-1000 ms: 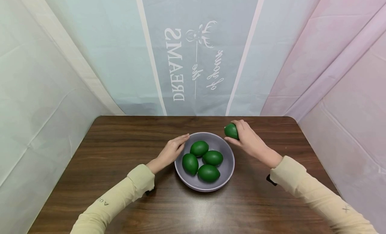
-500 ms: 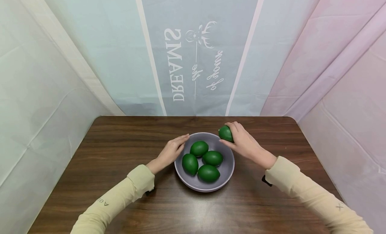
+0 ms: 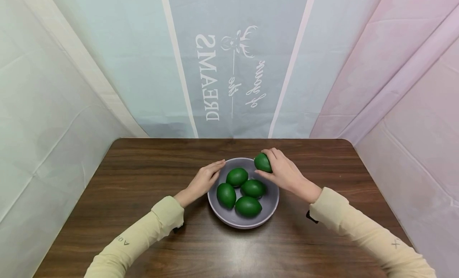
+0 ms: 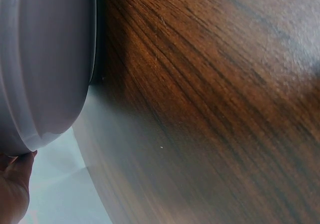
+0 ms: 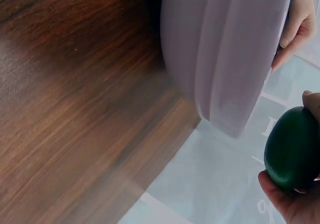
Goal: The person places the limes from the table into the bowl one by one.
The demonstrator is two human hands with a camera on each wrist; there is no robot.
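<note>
In the head view, a grey-purple bowl stands mid-table with several green limes inside. My right hand holds another lime between thumb and fingers, over the bowl's far right rim. The right wrist view shows this held lime above rim level, apart from the bowl wall. At the left rim rests my left hand, fingers nearly straight. Part of that hand touches the bowl's edge in the left wrist view.
The dark wooden table has rounded far corners. Behind it hangs a pale blue printed cloth, and light sheets close off both sides.
My right hand has carried its lime leftward and slightly nearer, from beyond the rim to over the bowl's edge. The left hand, the bowl and the limes in it have stayed put.
</note>
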